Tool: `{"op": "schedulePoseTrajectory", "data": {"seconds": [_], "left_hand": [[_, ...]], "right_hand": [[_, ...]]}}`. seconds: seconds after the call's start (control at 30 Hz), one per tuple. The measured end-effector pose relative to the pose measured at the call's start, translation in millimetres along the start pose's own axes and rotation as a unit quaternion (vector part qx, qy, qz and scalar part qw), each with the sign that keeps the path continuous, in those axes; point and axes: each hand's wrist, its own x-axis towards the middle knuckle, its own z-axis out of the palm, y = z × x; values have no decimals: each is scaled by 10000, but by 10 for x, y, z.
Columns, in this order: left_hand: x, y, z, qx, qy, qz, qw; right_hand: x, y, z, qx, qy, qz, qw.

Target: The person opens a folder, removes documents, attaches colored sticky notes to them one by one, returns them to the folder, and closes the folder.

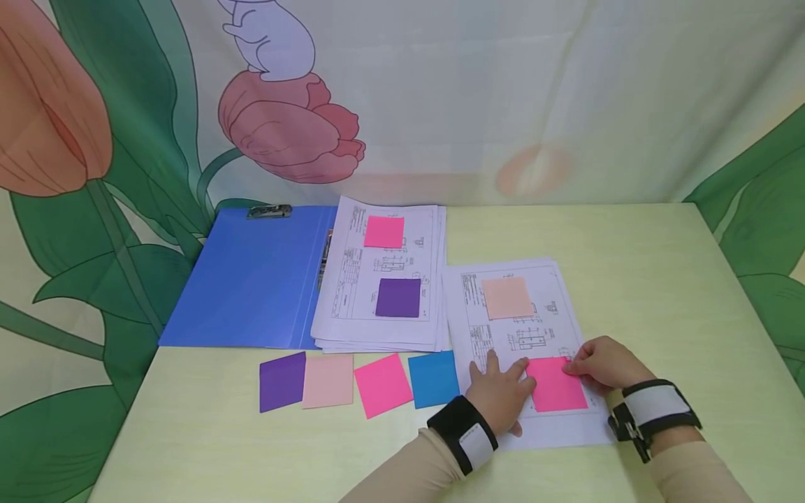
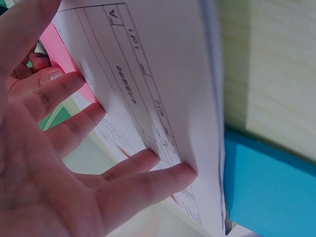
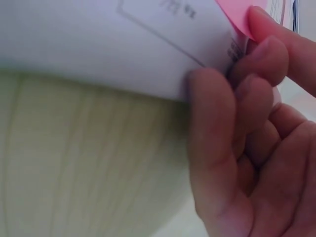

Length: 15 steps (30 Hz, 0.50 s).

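Note:
Under my hands lies a printed drawing sheet (image 1: 534,434), with a bright pink sticky note (image 1: 556,388) on its lower part and a peach note (image 1: 506,298) above. With fingers spread, my left hand (image 1: 499,397) rests on the sheet, fingertips by the pink note's left edge. My right hand (image 1: 608,365) pinches that note's upper right corner between thumb and index finger. In the right wrist view the pink note (image 3: 238,14) shows at the fingertips, the other fingers curled by the sheet's edge. The left wrist view has the left fingers (image 2: 143,190) touching the sheet.
A row of purple (image 1: 281,382), peach (image 1: 328,382), pink (image 1: 383,384) and blue (image 1: 434,379) notes lies left of the hands. Behind it a blue clip folder (image 1: 245,279) lies open, bearing stacked sheets (image 1: 339,328) with pink (image 1: 384,232) and purple (image 1: 398,298) notes.

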Motion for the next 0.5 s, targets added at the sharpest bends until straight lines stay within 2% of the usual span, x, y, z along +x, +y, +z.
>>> {"op": "schedulePoseTrajectory", "data": {"seconds": [0.17,0.33,0.4,0.5], "left_hand": [[9,0,22,-1,46,-7,10000],[16,3,36,-83,65,-25,9999],[17,2,34,-129,71,-15,9999],[14,-4,46,-187,116,-3,9998]], "right_hand": [[44,28,25,-139,101,32,9998],[98,-8,53,-364,385,221,9984],[128,8,37,-249,366,257,9987],[167,62,-23,241,65,242,9994]]}}
